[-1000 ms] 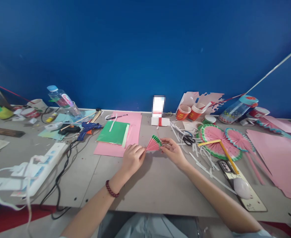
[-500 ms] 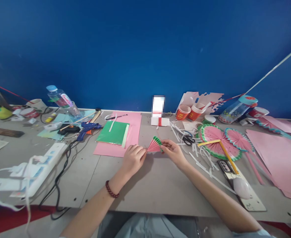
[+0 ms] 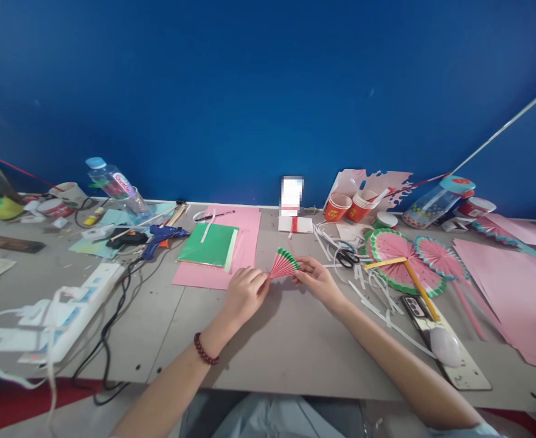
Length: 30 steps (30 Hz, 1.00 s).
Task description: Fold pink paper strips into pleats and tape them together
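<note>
A small pleated paper fan (image 3: 284,264), pink with a green and white edge, is spread between my hands above the grey table. My left hand (image 3: 248,292) pinches its narrow pink end, fingers closed. At the green outer edge, my right hand (image 3: 317,280) grips the fan's right side between thumb and fingers. Beyond my left hand lies a green paper packet (image 3: 208,244) on a pink sheet (image 3: 194,277). Black scissors (image 3: 347,258) rest among white paper strips to the right of my right hand.
Finished round watermelon fans (image 3: 395,252) lie at the right, near a phone (image 3: 416,306) and pink sheets (image 3: 509,292). Red paper cups (image 3: 338,208) stand by the blue wall. On the left are a blue glue gun (image 3: 160,239), a plastic bottle (image 3: 112,180) and a white power strip (image 3: 85,310).
The pleated fan has opened a little wider, its green edge spreading toward my right hand. Both hands stay in nearly the same place.
</note>
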Each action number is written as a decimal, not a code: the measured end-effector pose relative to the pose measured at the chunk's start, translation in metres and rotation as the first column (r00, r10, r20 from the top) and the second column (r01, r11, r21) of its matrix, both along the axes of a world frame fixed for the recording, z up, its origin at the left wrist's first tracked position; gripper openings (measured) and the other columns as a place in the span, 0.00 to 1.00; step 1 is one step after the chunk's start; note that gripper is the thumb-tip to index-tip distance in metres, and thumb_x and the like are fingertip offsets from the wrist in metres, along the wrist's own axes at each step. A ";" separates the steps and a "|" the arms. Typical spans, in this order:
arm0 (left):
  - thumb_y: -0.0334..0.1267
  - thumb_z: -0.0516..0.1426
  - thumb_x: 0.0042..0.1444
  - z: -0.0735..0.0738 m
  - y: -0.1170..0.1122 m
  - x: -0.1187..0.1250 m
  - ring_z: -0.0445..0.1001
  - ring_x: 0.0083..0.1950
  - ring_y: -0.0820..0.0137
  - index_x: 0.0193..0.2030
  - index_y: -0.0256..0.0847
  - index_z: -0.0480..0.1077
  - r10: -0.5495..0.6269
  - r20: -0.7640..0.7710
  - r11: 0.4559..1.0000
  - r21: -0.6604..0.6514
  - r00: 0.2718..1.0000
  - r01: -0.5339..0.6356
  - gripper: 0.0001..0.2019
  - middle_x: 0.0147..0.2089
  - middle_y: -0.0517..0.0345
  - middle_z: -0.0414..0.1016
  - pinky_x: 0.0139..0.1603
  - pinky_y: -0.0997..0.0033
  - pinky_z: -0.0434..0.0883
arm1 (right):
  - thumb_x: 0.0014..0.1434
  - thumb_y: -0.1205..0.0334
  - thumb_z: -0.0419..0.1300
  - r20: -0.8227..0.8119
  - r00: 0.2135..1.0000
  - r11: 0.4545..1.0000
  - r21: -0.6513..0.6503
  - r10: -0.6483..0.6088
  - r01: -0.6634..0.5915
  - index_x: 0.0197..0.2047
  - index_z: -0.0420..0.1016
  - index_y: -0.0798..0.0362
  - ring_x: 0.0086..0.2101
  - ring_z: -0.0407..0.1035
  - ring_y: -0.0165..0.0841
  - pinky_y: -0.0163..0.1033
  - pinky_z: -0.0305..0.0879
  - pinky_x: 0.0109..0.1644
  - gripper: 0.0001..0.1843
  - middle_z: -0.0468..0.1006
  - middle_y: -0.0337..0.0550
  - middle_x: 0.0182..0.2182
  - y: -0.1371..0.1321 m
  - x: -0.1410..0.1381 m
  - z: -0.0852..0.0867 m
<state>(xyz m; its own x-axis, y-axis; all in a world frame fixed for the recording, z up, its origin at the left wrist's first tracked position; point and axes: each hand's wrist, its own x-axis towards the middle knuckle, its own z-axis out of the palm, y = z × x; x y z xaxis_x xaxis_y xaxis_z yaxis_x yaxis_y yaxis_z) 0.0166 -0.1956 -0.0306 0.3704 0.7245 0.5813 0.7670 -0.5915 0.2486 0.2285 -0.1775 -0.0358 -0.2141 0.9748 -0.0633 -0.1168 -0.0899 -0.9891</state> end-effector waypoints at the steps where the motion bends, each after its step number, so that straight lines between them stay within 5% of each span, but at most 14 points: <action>1: 0.34 0.50 0.61 0.000 0.000 0.000 0.70 0.35 0.68 0.34 0.41 0.72 -0.002 0.010 1.000 -0.015 1.000 0.002 0.10 0.31 0.54 0.73 0.37 0.67 0.65 | 0.48 0.51 0.66 -0.006 1.000 1.000 -0.009 0.004 -0.004 0.45 0.69 0.51 0.29 0.72 0.31 0.39 0.69 0.34 0.23 0.76 0.40 0.31 0.000 0.000 0.000; 7: 0.45 0.56 0.58 0.002 -0.002 0.002 0.71 0.34 0.69 0.37 0.40 0.72 -0.025 0.222 0.957 -0.275 0.975 0.087 0.10 0.32 0.56 0.73 0.35 0.70 0.68 | 0.48 0.52 0.66 -0.064 0.997 0.998 -0.040 -0.040 0.038 0.44 0.70 0.52 0.28 0.71 0.29 0.38 0.68 0.36 0.22 0.76 0.38 0.29 0.001 0.002 0.004; 14: 0.44 0.59 0.54 0.003 0.003 0.003 0.75 0.39 0.66 0.38 0.38 0.74 0.050 0.538 0.856 -0.457 0.842 0.241 0.11 0.38 0.51 0.77 0.40 0.68 0.72 | 0.47 0.51 0.67 -0.077 0.993 0.995 -0.058 -0.088 0.084 0.40 0.72 0.53 0.27 0.69 0.28 0.37 0.67 0.35 0.20 0.76 0.38 0.28 0.002 0.007 0.008; 21: 0.48 0.57 0.54 0.004 0.003 0.002 0.68 0.23 0.75 0.37 0.38 0.74 0.192 0.632 0.724 -0.608 0.751 0.326 0.14 0.27 0.58 0.74 0.25 0.74 0.67 | 0.47 0.50 0.66 -0.078 0.994 0.996 -0.053 -0.072 0.068 0.37 0.73 0.52 0.27 0.68 0.28 0.37 0.67 0.35 0.17 0.75 0.37 0.27 0.002 0.008 0.008; 30: 0.51 0.59 0.50 0.010 0.005 -0.002 0.71 0.28 0.72 0.35 0.39 0.75 0.357 0.722 0.595 -0.665 0.593 0.451 0.16 0.27 0.58 0.73 0.29 0.73 0.71 | 0.48 0.54 0.64 -0.019 1.000 0.993 -0.115 -0.004 0.001 0.39 0.74 0.53 0.24 0.66 0.26 0.33 0.62 0.27 0.16 0.75 0.38 0.24 0.007 0.017 0.007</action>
<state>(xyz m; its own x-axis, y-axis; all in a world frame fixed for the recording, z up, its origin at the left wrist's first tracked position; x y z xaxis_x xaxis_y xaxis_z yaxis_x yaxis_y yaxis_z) 0.0151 -0.1902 -0.0202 0.1590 0.9819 -0.1027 0.0222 0.1004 0.9947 0.2459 -0.1707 -0.0285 -0.2139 0.9617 -0.1711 -0.1360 -0.2028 -0.9697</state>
